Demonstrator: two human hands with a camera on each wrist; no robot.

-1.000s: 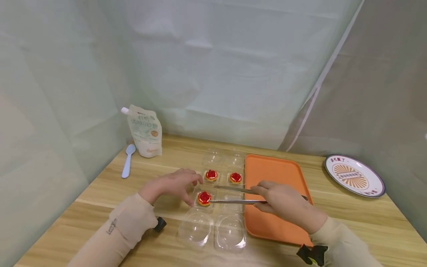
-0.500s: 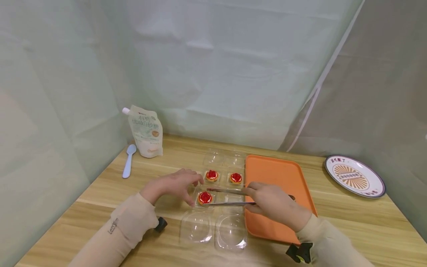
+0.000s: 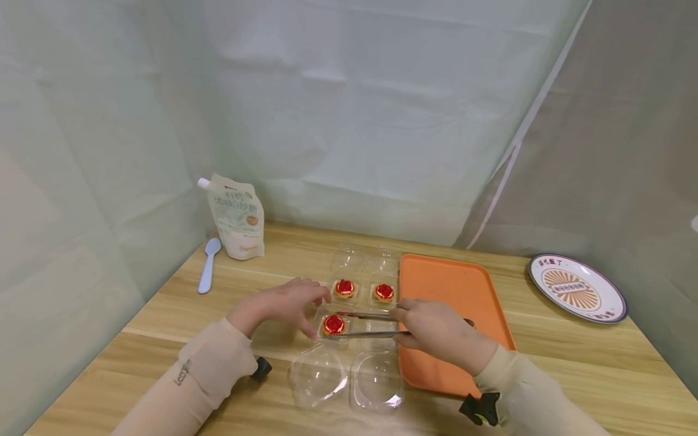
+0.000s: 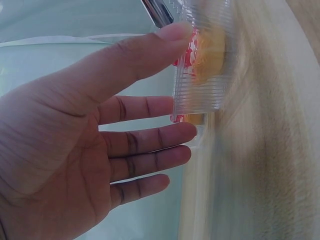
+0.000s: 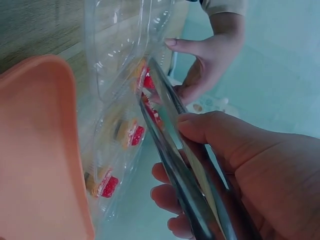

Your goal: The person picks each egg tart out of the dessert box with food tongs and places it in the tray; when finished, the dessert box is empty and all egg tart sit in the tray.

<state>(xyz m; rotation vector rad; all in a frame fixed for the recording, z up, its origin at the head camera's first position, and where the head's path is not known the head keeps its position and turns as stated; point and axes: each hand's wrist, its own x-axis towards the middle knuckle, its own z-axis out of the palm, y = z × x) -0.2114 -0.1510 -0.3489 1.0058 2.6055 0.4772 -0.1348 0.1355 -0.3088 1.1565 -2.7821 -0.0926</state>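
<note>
My right hand (image 3: 438, 332) grips a pair of metal tongs (image 3: 376, 334). Their two arms stand apart around a small red-topped tart (image 3: 334, 325), which sits in the near left cell of a clear plastic container (image 3: 382, 342). Whether the tips press on the tart cannot be made out. My left hand (image 3: 288, 304) is beside that cell with fingers spread; in the left wrist view its thumb (image 4: 172, 37) touches the clear wall next to the tart. Two more tarts, a left one (image 3: 345, 288) and a right one (image 3: 384, 293), sit in cells farther back.
Clear lids, such as the near right one (image 3: 377, 378), lie open at front and back. Right of the container is an orange tray (image 3: 449, 275), with a patterned plate (image 3: 578, 288) beyond. A pouch (image 3: 237, 218) and a pale blue spoon (image 3: 208, 266) stay at the far left.
My right hand has moved left with the tongs, so their tips now reach either side of the near left tart. The left hand has stayed in place.
</note>
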